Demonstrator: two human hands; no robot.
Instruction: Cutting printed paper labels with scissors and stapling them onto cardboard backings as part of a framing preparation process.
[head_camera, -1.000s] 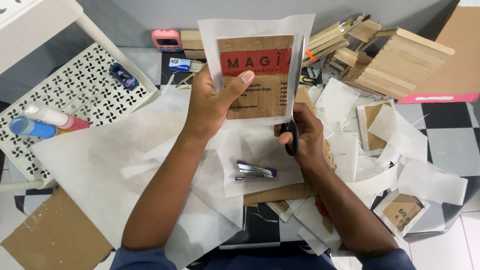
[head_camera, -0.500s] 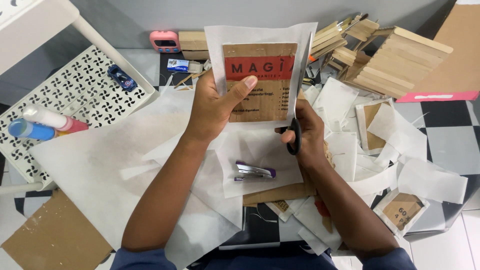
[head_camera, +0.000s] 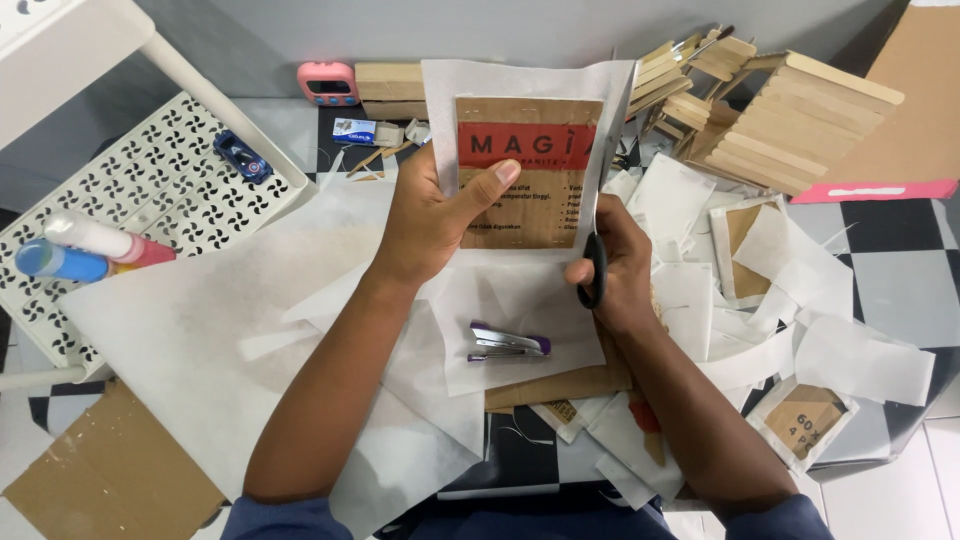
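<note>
The left hand (head_camera: 430, 215) is pinching a brown card wrapped in white paper (head_camera: 527, 165), its grip closed on the lower left part with the thumb lying across the front of the red band and the fingers hidden behind. The card is being held upright in the air above the table, near the top middle of the view. The right hand (head_camera: 620, 265) is gripping a pair of scissors (head_camera: 603, 190) with its fingers through the dark handle loops; the blades are pointing up along the right edge of the wrapped card, touching or just beside the white paper margin, and how far apart the blades are standing cannot be told.

Below the two hands a silver and purple stapler (head_camera: 508, 342) is lying on a loose white sheet (head_camera: 180, 330) that is spreading over the table. To the right, more white scraps and small wrapped cards (head_camera: 805, 415) are lying scattered. Beyond the card, stacks of flat wooden sticks (head_camera: 790, 125) are piling up at the upper right, and a pink timer (head_camera: 328, 83) is standing at the upper left. Farther left, a white perforated shelf (head_camera: 150, 190) is carrying a small blue toy car (head_camera: 241, 157) and glue tubes (head_camera: 85, 250).
</note>
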